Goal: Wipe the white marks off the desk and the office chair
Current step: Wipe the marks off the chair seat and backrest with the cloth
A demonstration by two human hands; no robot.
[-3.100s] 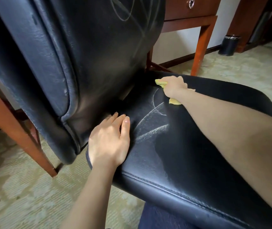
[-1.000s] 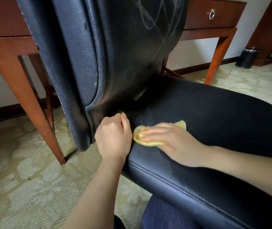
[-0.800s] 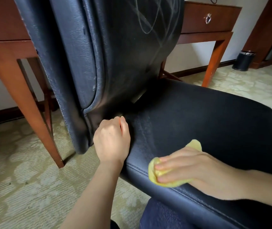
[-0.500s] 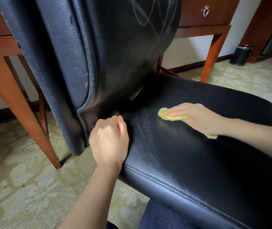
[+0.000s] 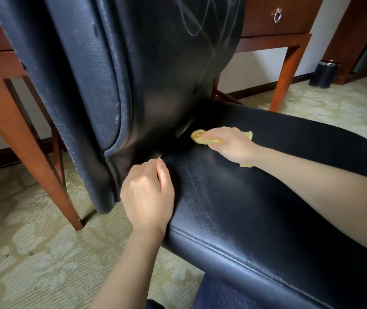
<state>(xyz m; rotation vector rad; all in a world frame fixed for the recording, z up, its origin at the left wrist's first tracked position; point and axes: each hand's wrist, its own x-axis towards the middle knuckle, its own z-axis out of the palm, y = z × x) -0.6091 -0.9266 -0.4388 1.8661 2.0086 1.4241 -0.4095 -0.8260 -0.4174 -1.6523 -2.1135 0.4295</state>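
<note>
From the head camera, the right hand [image 5: 229,143] presses a yellow cloth [image 5: 199,138] flat on the black chair seat [image 5: 256,208], fingers spread over it, close to the crease below the chair back [image 5: 155,74]. White scribbles [image 5: 202,21] show on the back at 12 o'clock. The left hand [image 5: 147,195], curled into a loose fist, rests on the seat's edge at 7 o'clock from the cloth. The wooden table [image 5: 274,39] stands behind the chair, with a dark bin [image 5: 324,73] at 2 o'clock.

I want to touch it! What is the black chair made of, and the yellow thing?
The chair seat looks like black leather or imitation leather: shiny, fine grain, stitched seam. The yellow cloth under the right hand seems soft fabric, since it crumples.
</note>
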